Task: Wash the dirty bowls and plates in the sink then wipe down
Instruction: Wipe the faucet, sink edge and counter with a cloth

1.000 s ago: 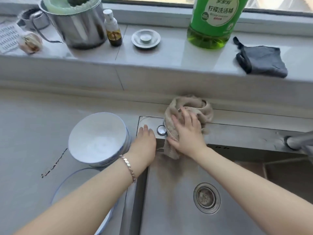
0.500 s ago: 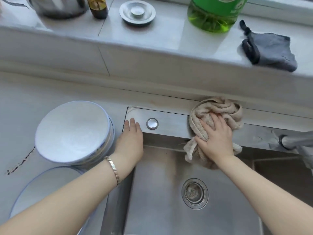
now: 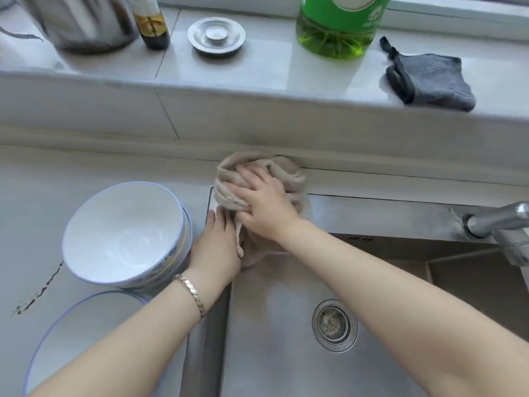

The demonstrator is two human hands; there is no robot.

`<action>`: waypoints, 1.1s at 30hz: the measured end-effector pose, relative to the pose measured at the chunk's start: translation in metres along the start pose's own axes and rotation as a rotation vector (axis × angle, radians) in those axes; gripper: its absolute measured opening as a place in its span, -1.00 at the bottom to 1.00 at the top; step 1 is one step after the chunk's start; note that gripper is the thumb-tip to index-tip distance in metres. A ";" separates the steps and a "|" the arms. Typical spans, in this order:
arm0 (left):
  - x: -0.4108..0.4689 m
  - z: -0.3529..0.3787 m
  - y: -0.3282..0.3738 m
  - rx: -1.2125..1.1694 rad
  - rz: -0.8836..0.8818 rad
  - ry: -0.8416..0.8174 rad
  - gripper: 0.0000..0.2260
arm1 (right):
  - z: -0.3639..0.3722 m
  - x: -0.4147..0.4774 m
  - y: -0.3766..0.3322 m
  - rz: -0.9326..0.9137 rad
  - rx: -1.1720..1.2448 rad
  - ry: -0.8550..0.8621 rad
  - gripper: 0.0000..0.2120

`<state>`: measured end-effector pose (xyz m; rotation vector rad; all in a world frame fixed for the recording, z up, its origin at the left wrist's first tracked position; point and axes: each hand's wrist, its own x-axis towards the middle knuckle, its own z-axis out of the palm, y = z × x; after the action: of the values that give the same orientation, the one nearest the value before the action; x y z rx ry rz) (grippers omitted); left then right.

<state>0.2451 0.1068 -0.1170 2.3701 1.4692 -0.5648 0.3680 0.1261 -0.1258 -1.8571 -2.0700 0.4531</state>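
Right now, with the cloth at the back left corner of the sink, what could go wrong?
1. The stacked white bowls stand right beside the left hand, so a leftward stroke of the beige cloth under the right hand might push them.
2. A long stroke to the right along the sink rim could bump the faucet.

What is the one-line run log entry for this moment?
phase: wiping sink rim | right hand: presses beige cloth | left hand: rests on rim | bowl: on counter
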 end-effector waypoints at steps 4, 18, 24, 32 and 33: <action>-0.001 -0.002 0.002 0.080 0.037 0.019 -0.38 | 0.025 0.027 -0.002 0.024 -0.127 -0.189 -0.53; 0.006 0.000 0.114 0.132 0.243 0.113 -0.43 | -0.080 -0.131 0.206 0.686 -0.245 0.067 -0.44; 0.027 0.002 0.199 0.102 0.405 0.084 -0.48 | -0.107 -0.163 0.230 0.676 -0.235 0.096 -0.54; 0.033 0.000 0.202 0.050 0.375 0.047 -0.44 | -0.089 -0.224 0.203 0.747 -0.069 0.102 -0.60; 0.033 0.000 0.201 0.046 0.375 0.043 -0.43 | -0.086 -0.237 0.201 0.791 -0.071 0.068 -0.63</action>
<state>0.4394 0.0449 -0.1238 2.6164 0.9951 -0.4574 0.6097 -0.0874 -0.1436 -2.6466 -1.2432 0.4817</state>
